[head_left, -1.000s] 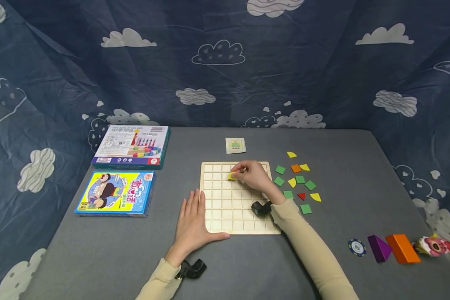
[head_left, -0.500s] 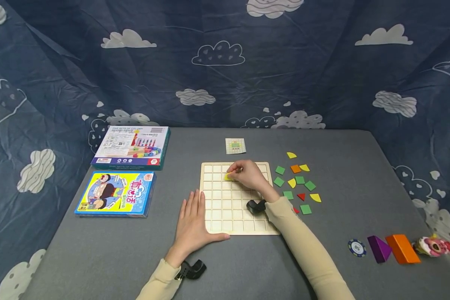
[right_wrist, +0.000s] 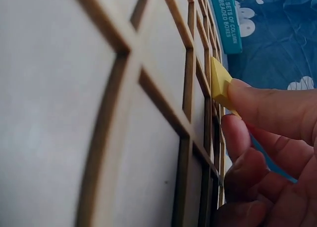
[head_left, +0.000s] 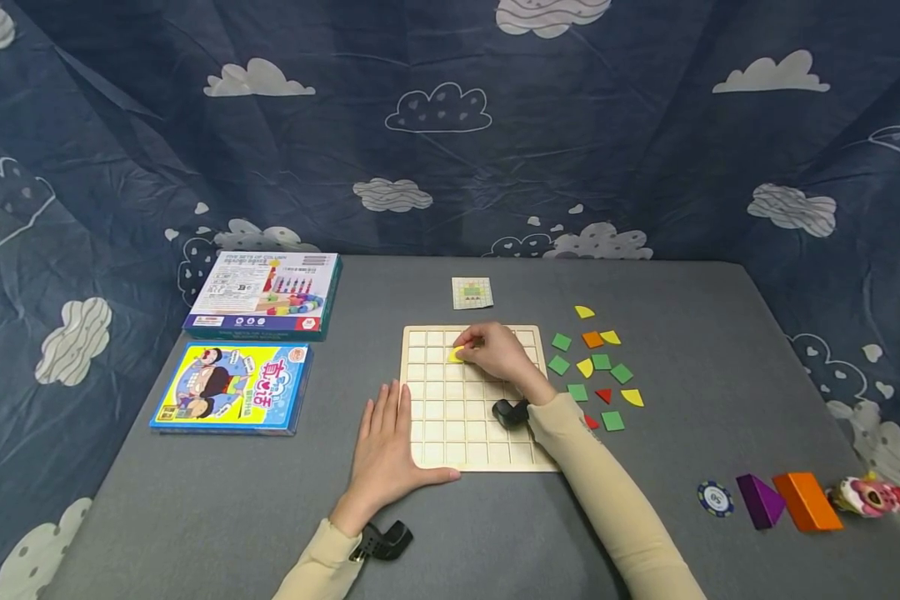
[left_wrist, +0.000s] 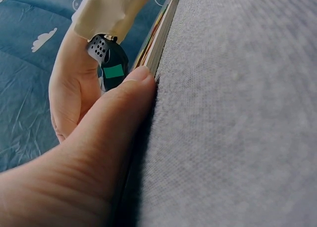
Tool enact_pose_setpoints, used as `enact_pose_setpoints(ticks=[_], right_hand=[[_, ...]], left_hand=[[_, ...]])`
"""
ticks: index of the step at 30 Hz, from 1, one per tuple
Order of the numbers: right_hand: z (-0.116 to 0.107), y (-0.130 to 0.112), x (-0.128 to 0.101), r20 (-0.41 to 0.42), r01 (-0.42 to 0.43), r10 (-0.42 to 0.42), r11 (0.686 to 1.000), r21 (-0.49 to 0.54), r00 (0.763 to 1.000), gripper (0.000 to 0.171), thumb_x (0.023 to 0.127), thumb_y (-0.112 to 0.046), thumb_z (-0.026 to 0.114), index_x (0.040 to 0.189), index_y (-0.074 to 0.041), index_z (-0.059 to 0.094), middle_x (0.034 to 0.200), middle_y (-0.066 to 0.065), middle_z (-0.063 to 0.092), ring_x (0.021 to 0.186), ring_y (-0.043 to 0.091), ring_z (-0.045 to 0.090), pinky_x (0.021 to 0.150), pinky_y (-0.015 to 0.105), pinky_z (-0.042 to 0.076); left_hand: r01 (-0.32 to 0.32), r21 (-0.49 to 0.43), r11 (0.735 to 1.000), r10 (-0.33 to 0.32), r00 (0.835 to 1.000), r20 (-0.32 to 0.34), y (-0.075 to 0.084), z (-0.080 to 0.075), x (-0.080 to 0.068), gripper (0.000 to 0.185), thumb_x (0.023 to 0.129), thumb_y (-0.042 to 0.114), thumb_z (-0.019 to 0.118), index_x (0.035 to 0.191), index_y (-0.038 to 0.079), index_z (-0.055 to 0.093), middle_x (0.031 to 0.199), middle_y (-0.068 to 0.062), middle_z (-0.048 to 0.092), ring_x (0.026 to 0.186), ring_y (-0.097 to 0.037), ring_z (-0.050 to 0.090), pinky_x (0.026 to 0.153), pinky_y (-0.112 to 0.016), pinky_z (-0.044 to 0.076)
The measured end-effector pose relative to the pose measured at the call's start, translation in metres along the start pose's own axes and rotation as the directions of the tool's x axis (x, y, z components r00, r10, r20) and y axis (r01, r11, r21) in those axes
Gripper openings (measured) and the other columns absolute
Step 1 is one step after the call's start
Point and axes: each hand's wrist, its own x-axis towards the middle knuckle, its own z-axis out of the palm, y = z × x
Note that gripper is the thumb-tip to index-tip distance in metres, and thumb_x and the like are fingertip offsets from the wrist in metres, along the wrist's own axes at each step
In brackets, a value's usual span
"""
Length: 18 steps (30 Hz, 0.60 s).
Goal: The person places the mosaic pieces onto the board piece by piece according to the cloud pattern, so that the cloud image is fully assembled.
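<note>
A pale wooden grid board [head_left: 453, 429] lies in the middle of the grey table. My left hand [head_left: 390, 446] rests at its near left corner, fingers straight along the left edge and thumb along the near edge. Over the board's upper part, my right hand [head_left: 498, 352] pinches a yellow quarter-round tile [head_left: 456, 355]. In the right wrist view the same yellow tile [right_wrist: 221, 83] is held between thumb and fingers, tilted against the grid ridges. The left wrist view has the left thumb [left_wrist: 114, 113] touching the board's near edge.
Several green tiles [head_left: 601, 362], yellow tiles [head_left: 632, 397], an orange tile [head_left: 592, 339] and red ones [head_left: 603, 396] lie right of the board. A pattern card [head_left: 472, 293] sits beyond it. Two boxes [head_left: 232, 387] stand left; a chip [head_left: 716, 498], blocks [head_left: 807, 502] and figurine [head_left: 872, 495] lie right.
My right hand has shifted slightly left across the board with the yellow tile, then nearly stopped. A red tile beside the right sleeve has come into view. My left hand has stayed in place.
</note>
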Motion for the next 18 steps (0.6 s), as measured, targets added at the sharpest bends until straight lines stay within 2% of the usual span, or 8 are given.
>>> enact_pose_setpoints(ticks=[8, 18], right_hand=[[-0.0004, -0.0005, 0.0021, 0.023, -0.011, 0.012, 1.000, -0.027, 1.000, 0.005, 0.085, -0.012, 0.072, 0.088, -0.009, 0.074, 0.075, -0.001, 0.062, 0.069, 0.016, 0.054, 0.070, 0.032, 0.041], [0.0037, -0.0002, 0.0028, 0.025, -0.051, 0.053, 0.994, -0.096, 0.998, 0.006, 0.087, -0.022, 0.070, 0.088, -0.016, 0.071, 0.076, -0.003, 0.059, 0.069, 0.016, 0.052, 0.066, 0.032, 0.038]], left_hand=[[-0.004, 0.005, 1.000, 0.004, 1.000, 0.004, -0.0005, -0.0006, 0.0004, 0.137, 0.056, 0.086, 0.061, 0.148, -0.005, 0.018, 0.154, -0.023, 0.015, 0.142, -0.034, 0.009, 0.112, -0.048, 0.006], [-0.018, 0.004, 1.000, 0.018, 1.000, -0.017, -0.0016, -0.0002, -0.0010, 0.136, 0.056, 0.087, 0.059, 0.148, -0.006, 0.020, 0.153, -0.024, 0.017, 0.141, -0.035, 0.011, 0.111, -0.049, 0.008]])
